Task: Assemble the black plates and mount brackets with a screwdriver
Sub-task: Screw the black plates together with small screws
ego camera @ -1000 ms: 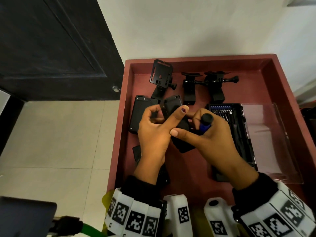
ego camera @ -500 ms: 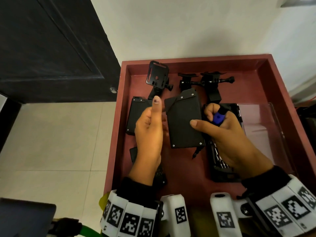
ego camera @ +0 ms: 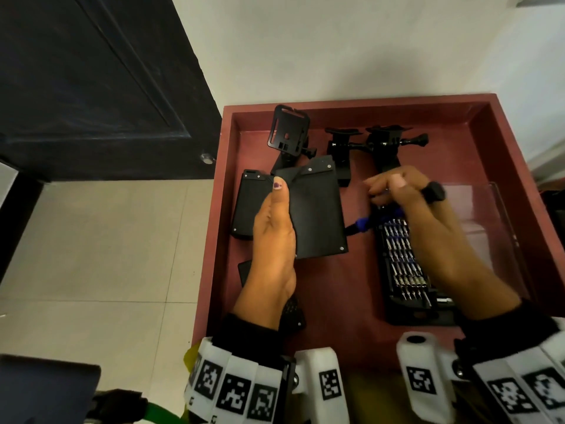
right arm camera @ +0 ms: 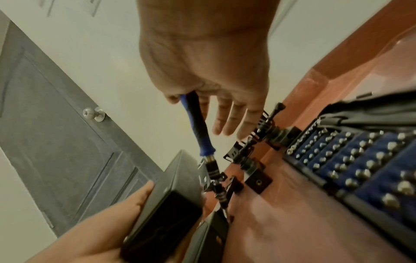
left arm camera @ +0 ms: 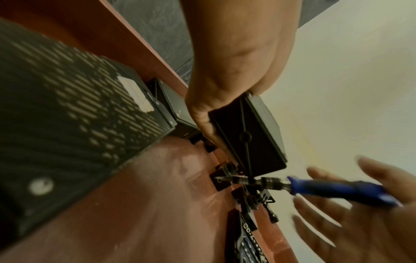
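Nearest, at 6 o'clock: both wrists are wrapped in white marker cuffs. A perforated black plate (ego camera: pixel 293 313) is seen flat on the red tray (ego camera: pixel 336 301), partly hidden under the left forearm.

Left hand (ego camera: pixel 275 237): the black plate (ego camera: pixel 318 209) is gripped along its left edge, thumb laid up the top face, fingers underneath; it is held above the tray floor, roughly level. Screws are visible at its corners.

Right hand (ego camera: pixel 428 215), at 3 o'clock of that plate: the screwdriver (left arm camera: pixel 326 186) is held against the palm by the thumb, remaining fingers extended and spread. Blue-and-black handle, tip pointed toward the held plate's right edge; contact cannot be told.

Under the right hand: open bit case (ego camera: pixel 406 270), rows of bits exposed, clear lid (ego camera: pixel 489 228) folded out at 3 o'clock.

At 9 o'clock of the held plate: a second black housing (ego camera: pixel 247 206), flat on the tray.

Far, at 12 o'clock: three mount brackets (ego camera: pixel 382 142) are stood along the tray's back wall, one carrying an upright frame (ego camera: pixel 289 130).
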`<state>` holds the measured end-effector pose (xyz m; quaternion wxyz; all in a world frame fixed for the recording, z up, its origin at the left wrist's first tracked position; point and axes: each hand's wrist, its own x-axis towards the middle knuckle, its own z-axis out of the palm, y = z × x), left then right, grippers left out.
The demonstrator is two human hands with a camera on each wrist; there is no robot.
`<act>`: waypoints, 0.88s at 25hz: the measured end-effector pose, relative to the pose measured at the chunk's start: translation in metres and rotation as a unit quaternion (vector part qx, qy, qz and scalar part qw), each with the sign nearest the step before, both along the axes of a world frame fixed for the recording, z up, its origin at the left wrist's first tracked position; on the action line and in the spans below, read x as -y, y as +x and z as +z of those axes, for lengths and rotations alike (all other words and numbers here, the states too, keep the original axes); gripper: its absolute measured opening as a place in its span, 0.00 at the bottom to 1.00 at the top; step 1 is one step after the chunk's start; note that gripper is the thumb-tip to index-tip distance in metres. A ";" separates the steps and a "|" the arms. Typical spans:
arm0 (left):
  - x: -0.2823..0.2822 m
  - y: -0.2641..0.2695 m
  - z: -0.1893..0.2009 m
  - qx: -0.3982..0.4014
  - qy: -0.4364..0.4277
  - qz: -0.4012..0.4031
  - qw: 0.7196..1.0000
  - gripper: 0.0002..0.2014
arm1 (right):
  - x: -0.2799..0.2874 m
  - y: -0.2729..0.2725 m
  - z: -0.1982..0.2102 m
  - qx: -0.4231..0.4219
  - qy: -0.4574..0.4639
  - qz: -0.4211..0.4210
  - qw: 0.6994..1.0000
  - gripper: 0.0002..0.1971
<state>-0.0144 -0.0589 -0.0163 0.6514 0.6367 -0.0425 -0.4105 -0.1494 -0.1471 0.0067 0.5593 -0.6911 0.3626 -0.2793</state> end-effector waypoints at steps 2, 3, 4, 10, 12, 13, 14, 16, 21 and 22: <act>0.000 0.005 -0.002 0.023 0.005 0.027 0.999 0.29 | 0.011 -0.008 0.000 0.027 -0.017 -0.126 0.991 0.20; 0.000 0.005 0.000 0.033 0.007 0.030 0.999 0.19 | 0.015 -0.011 0.000 0.058 -0.011 -0.185 0.981 0.22; 0.000 0.005 0.000 0.044 0.011 0.033 0.998 0.16 | 0.016 -0.013 0.002 0.093 -0.002 -0.228 0.969 0.24; -0.002 0.004 -0.002 0.081 0.007 0.039 0.996 0.14 | 0.012 -0.011 0.005 0.235 0.050 -0.204 0.949 0.20; -0.003 0.004 -0.003 0.084 0.007 0.033 0.996 0.10 | 0.010 -0.009 0.006 0.269 0.047 -0.125 0.954 0.06; -0.003 0.004 -0.003 0.081 0.006 0.037 0.996 0.07 | 0.007 -0.008 0.006 0.268 0.030 -0.088 0.959 0.03; -0.003 0.004 -0.003 0.077 0.006 0.041 0.996 0.05 | 0.004 -0.007 0.005 0.255 0.006 -0.064 0.965 0.05; -0.003 0.003 -0.002 0.076 0.004 0.048 0.996 0.03 | -0.002 -0.005 0.005 0.222 -0.036 -0.041 0.974 0.08; -0.003 0.004 0.000 0.084 -0.009 0.065 0.994 0.03 | -0.009 -0.003 0.007 0.183 -0.064 -0.040 0.980 0.06; -0.003 0.004 0.000 0.086 -0.009 0.065 0.994 0.03 | -0.008 -0.003 0.007 0.181 -0.069 -0.044 0.980 0.06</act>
